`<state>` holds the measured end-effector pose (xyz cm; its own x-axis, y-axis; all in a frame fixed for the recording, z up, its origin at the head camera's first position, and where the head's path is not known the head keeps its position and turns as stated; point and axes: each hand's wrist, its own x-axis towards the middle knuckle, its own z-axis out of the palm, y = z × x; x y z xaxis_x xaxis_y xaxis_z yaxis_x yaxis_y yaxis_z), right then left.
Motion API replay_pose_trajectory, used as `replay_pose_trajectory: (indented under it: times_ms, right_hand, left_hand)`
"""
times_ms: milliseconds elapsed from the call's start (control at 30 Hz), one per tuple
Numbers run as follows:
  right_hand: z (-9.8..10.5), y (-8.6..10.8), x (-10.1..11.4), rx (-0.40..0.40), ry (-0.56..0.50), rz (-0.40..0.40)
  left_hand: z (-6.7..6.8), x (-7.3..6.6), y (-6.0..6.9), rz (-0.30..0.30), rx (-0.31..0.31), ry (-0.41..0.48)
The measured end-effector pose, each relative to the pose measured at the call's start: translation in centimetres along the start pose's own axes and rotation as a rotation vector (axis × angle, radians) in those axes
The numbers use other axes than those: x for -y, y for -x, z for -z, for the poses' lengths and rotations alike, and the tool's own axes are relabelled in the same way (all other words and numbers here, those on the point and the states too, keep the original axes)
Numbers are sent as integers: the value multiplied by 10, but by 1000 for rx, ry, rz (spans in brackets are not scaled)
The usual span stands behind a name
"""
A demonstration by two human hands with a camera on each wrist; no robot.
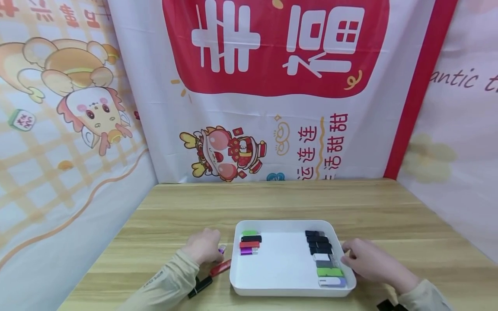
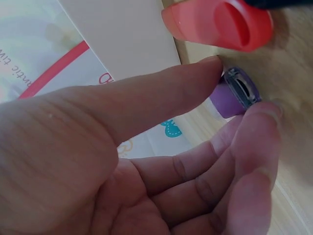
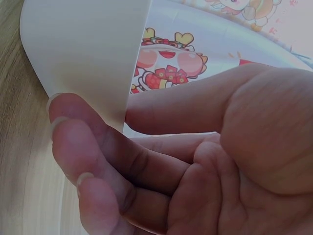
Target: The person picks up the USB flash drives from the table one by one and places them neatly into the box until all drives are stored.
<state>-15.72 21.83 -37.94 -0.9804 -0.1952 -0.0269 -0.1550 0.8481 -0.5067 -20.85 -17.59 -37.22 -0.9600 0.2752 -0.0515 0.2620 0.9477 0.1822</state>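
My left hand [image 1: 205, 246] pinches a purple USB flash drive [image 2: 230, 100] between thumb and fingertip, just above the wood left of the tray. Close by lie a red flash drive [image 1: 220, 268] and a black flash drive [image 1: 200, 287]. At the white tray's [image 1: 292, 292] right side, my right hand [image 1: 367, 261] grips the wall, thumb at the rim and curled fingers against the outside. Inside the tray, a left column holds green, black, red [image 1: 249, 244] and purple drives. A longer right column has several black drives, then white, grey, green [image 1: 330, 272] and white-and-lavender ones.
The tray stands on a wooden table [image 1: 272, 198]. Printed cloths hang behind it and on both sides, the back one with a red panel [image 1: 272, 82]. A black object [image 1: 389, 306] shows at the bottom right, beside the right sleeve.
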Motion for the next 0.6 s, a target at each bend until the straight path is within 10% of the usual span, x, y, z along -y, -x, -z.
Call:
replay_pose_trajectory:
  times_ms: [600]
  right_hand:
    - [2, 0, 3, 22, -2, -48]
  left_hand:
    - [1, -3, 1, -24, 31, 16]
